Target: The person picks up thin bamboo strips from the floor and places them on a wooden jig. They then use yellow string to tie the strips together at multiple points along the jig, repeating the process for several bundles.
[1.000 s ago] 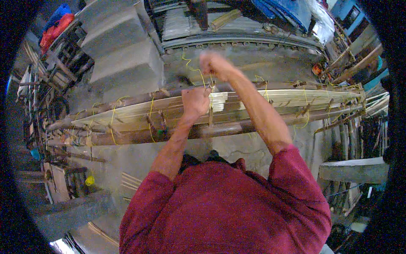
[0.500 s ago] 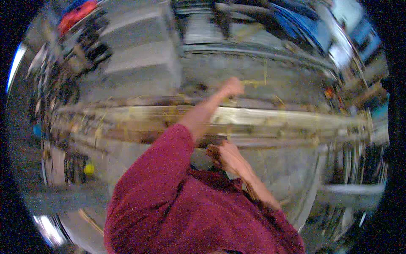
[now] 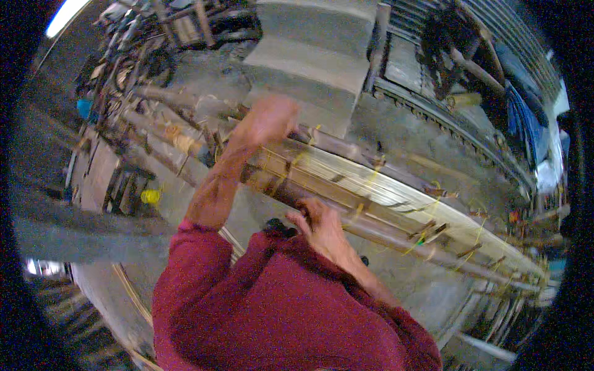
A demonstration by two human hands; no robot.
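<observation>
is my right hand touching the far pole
Apart: in the head view, your right hand is by the near pole, with pale strands lying between that hand and the far pole.

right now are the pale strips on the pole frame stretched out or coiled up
Stretched out: the pale strips run lengthwise between the two long poles.

A white strip glares upper left; the dim view is grainy, the left hand blurred.

Lettering: no words, numbers or signs are reading clearly. Steps at 12 o'clock, blue cloth near 2:30 and sweater at 6 are showing no legible marks; blur is softening detail.
</observation>
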